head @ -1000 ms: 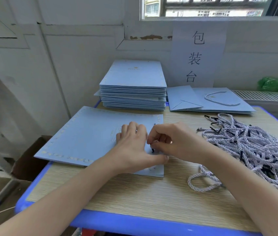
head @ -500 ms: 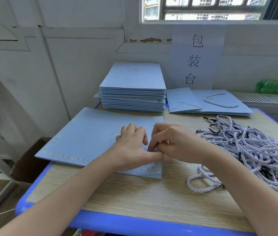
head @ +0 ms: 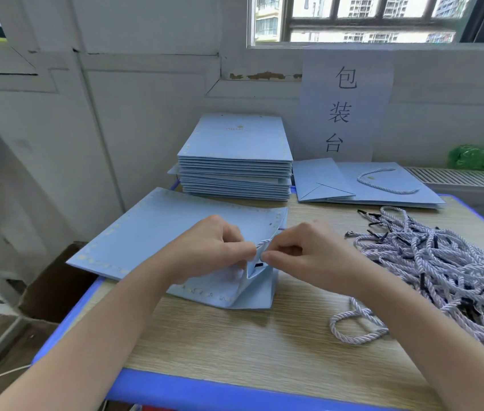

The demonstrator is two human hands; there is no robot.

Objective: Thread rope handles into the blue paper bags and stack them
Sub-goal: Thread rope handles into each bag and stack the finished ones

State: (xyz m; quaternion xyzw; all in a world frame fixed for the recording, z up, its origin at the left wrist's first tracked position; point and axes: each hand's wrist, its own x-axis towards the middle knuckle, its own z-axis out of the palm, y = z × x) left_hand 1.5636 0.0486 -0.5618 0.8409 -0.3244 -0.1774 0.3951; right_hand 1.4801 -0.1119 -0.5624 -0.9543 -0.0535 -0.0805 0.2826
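Observation:
A flat blue paper bag (head: 151,232) lies in front of me on the wooden table (head: 234,345), its right opening edge lifted and folded up. My left hand (head: 211,247) pinches that raised edge of the bag. My right hand (head: 303,253) pinches a white twisted rope handle (head: 264,243) at the bag's edge; a short loop of it shows between my fingertips, and a black rope tip shows just below. The rope's loose end (head: 353,324) curls on the table to the right.
A tall stack of flat blue bags (head: 234,164) stands at the back centre. A bag with its rope handle fitted (head: 383,185) lies at the back right. A heap of rope handles (head: 430,256) fills the right side. A cardboard box (head: 54,286) sits left of the table.
The bag's right edge has been lifted off the table and folded open. Both hands rose with it, and a loop of rope now shows between my fingertips.

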